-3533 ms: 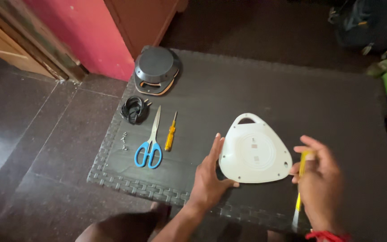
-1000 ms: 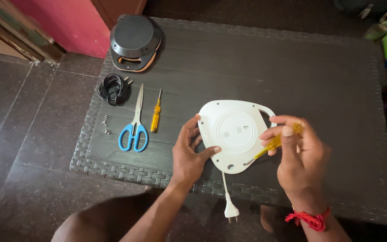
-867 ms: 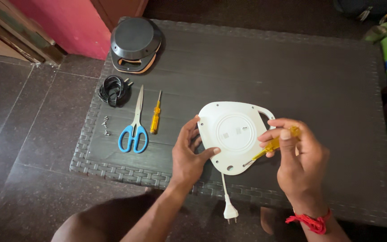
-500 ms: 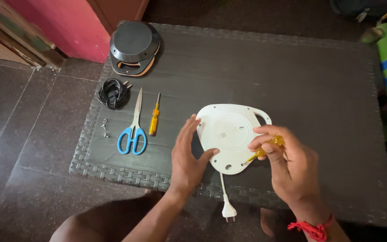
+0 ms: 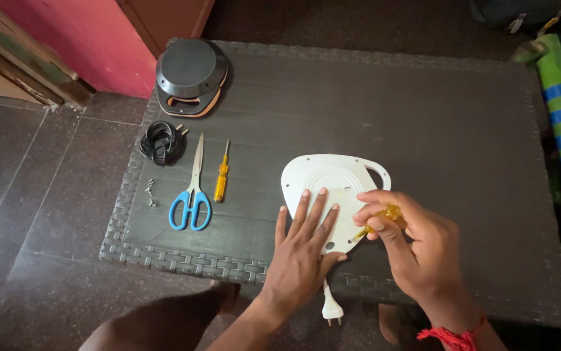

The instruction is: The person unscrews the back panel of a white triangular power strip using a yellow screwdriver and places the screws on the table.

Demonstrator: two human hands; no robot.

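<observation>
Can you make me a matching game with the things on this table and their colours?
Things:
1. scissors handles
2. spare screwdriver handle
3. cable coil
4. flat triangular cover under the left hand

Colours:
a. black
b. white
c. blue
d. yellow-orange

Pairs: 1-c, 2-d, 3-a, 4-b

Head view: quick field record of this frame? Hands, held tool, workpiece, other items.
left hand: flat on white cover, fingers spread
right hand: holds yellow screwdriver, tip at cover's near edge
white cover: rounded-triangle plate with handle loop, lying on dark table
white plug: hangs off table's near edge
other items: blue scissors, second screwdriver, loose screws, black cord, black base
</observation>
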